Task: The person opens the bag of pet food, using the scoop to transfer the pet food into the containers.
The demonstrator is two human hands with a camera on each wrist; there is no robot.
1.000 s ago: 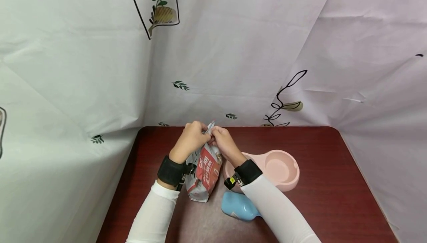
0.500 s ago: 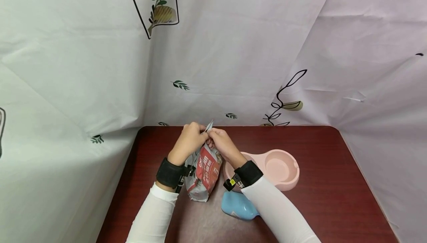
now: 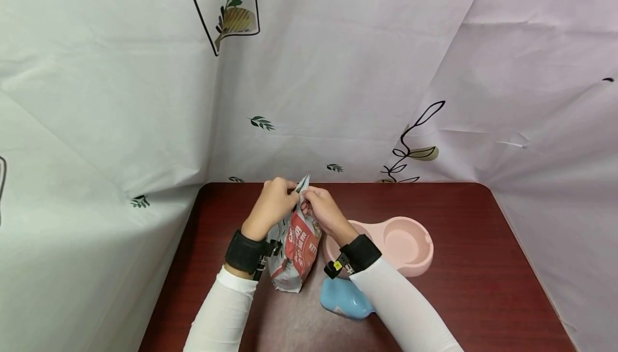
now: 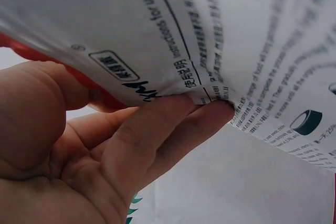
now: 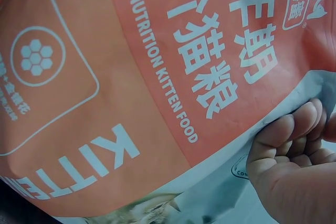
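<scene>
An upright grey and red bag of kitten food (image 3: 300,250) stands on the table, its top drawn up to a narrow peak. My left hand (image 3: 276,202) pinches the top edge from the left. In the left wrist view, the fingers (image 4: 152,135) lie against the grey printed panel, with a red part of the bag by the thumb. From the other side my right hand (image 3: 325,210) grips the top edge. The right wrist view has that hand (image 5: 294,166) with curled fingers at the grey side edge, beside the red front panel; its thumb is mostly out of frame.
Right of the bag sits a pink double bowl (image 3: 405,242), its left basin partly behind the right wrist. A blue scoop (image 3: 345,298) lies nearer, its handle under the right forearm. The dark red table (image 3: 483,266) ends at a white patterned cloth (image 3: 338,100).
Both hands have shifted very slightly left since the first frame. A little more of the bag's top edge shows between them now. Bowl and scoop stay put.
</scene>
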